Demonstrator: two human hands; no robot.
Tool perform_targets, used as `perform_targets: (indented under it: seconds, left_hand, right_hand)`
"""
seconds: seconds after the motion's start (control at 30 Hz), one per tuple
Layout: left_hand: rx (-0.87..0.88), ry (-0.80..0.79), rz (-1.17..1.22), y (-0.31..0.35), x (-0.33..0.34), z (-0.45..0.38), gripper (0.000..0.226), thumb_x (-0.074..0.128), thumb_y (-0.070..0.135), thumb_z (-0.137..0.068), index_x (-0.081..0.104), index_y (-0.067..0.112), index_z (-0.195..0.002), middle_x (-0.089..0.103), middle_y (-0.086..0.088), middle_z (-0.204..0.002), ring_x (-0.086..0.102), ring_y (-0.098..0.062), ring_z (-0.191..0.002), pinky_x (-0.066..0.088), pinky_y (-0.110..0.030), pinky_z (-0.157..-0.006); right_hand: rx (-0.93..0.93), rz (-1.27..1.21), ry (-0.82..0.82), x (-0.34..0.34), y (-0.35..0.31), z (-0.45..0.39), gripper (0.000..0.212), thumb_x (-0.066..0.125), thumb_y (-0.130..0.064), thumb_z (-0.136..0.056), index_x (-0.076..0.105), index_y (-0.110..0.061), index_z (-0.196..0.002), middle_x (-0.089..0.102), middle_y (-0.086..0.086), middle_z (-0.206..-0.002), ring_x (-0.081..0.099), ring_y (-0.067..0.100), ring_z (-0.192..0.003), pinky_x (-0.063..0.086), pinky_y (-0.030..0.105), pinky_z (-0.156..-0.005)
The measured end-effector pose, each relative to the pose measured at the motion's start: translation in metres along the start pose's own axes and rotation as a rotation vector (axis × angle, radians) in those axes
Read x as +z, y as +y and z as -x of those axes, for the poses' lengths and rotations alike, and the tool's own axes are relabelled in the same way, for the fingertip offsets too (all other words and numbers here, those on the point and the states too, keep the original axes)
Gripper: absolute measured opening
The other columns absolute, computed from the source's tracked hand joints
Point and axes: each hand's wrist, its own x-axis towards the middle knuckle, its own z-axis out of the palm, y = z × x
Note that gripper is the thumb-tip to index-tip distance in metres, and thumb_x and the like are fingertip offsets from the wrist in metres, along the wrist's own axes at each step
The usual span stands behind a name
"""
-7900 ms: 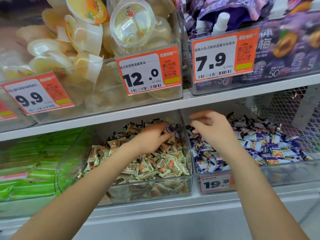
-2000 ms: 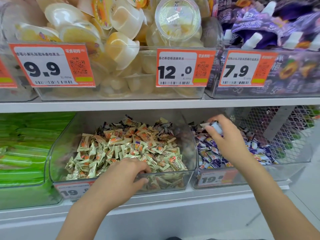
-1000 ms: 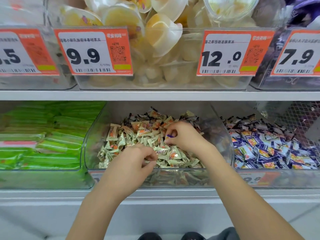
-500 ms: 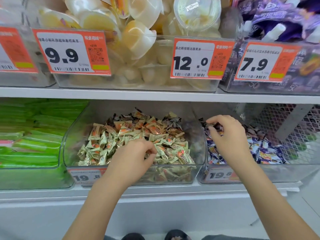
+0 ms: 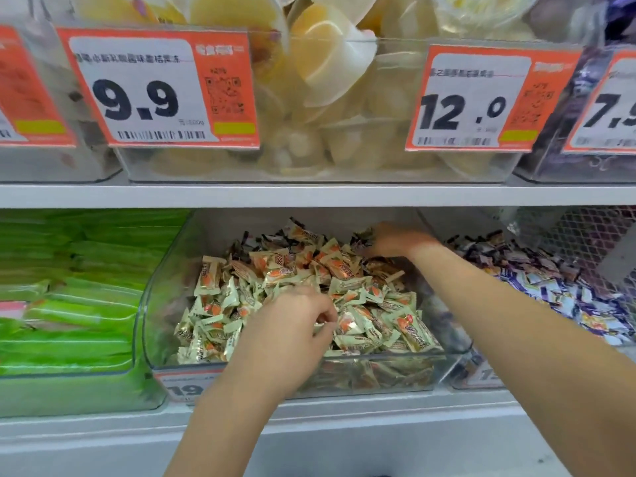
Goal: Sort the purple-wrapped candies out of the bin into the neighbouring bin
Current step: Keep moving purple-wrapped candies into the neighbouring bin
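A clear middle bin (image 5: 150, 304) on the lower shelf holds a heap of cream-and-orange wrapped candies (image 5: 358, 287), with some darker wrappers (image 5: 265, 241) at the back. The neighbouring bin (image 5: 476, 371) to the right holds purple-and-white wrapped candies (image 5: 568, 304). My left hand (image 5: 292, 335) lies over the front of the middle bin, its fingers curled down among the cream candies; anything in it is hidden. My right hand (image 5: 395, 241) is blurred, stretched to the back right corner of the middle bin, fingertips touching the candies there.
Left of the middle bin is a bin of green packs (image 5: 69, 287). The upper shelf edge (image 5: 309, 196) runs just above my right hand, carrying a bin of jelly cups (image 5: 344, 98) with orange price tags (image 5: 161, 87). Wire mesh (image 5: 602, 235) stands behind the right bin.
My right hand has left the purple candies' bin and gone to the back right of the middle bin. The left hand stays over the bin's front. The view has shifted right and closer.
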Motion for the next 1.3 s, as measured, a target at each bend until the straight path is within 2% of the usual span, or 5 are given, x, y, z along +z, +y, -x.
perform_targets:
  seconds: [0.2, 0.37, 0.6, 1.03, 1.3]
  left_hand:
    - [0.015, -0.029, 0.076, -0.009, -0.002, 0.005, 0.013, 0.054, 0.028, -0.092, 0.065, 0.030, -0.098, 0.056, 0.016, -0.100, 0.056, -0.001, -0.088, 0.051, -0.024, -0.081]
    - [0.059, -0.048, 0.072, -0.012, -0.003, 0.010, 0.014, 0.051, 0.031, -0.094, 0.064, 0.030, -0.098, 0.055, 0.015, -0.095, 0.050, -0.002, -0.091, 0.045, -0.022, -0.085]
    - [0.066, -0.070, 0.053, -0.013, -0.005, 0.012, 0.017, 0.047, 0.031, -0.097, 0.063, 0.029, -0.101, 0.057, 0.014, -0.102, 0.046, -0.006, -0.100, 0.038, -0.022, -0.091]
    - [0.041, -0.076, 0.054, -0.013, 0.000, 0.002, 0.012, 0.052, 0.025, -0.092, 0.063, 0.029, -0.089, 0.055, 0.014, -0.085, 0.053, -0.003, -0.081, 0.045, -0.023, -0.078]
    - [-0.020, 0.246, 0.239, -0.003, -0.005, -0.006, 0.017, 0.058, 0.028, -0.090, 0.058, 0.035, -0.105, 0.050, 0.022, -0.087, 0.050, 0.008, -0.074, 0.043, -0.014, -0.059]
  right_hand:
    - [0.122, 0.023, -0.087, 0.002, 0.006, -0.027, 0.024, 0.064, -0.041, -0.086, 0.053, -0.021, -0.079, 0.054, -0.002, -0.079, 0.044, 0.010, -0.059, 0.042, 0.018, -0.051]
    - [0.179, -0.088, -0.125, 0.008, 0.004, -0.031, 0.066, 0.072, -0.031, -0.080, 0.045, -0.012, -0.137, 0.053, 0.011, -0.132, 0.057, 0.029, -0.112, 0.050, 0.041, -0.095]
    - [0.223, 0.003, -0.112, 0.021, 0.004, -0.037, 0.025, 0.053, -0.039, -0.089, 0.055, -0.016, -0.097, 0.060, 0.000, -0.089, 0.056, 0.013, -0.069, 0.043, 0.023, -0.053]
    - [-0.096, -0.500, -0.038, 0.009, 0.001, -0.012, 0.020, 0.074, -0.033, -0.079, 0.059, -0.029, -0.091, 0.066, -0.008, -0.094, 0.061, 0.000, -0.075, 0.048, 0.011, -0.054]
    - [-0.158, -0.301, 0.065, -0.016, -0.012, 0.062, 0.080, 0.078, -0.049, -0.070, 0.040, -0.027, -0.137, 0.050, -0.010, -0.127, 0.051, 0.002, -0.085, 0.041, 0.015, -0.069]
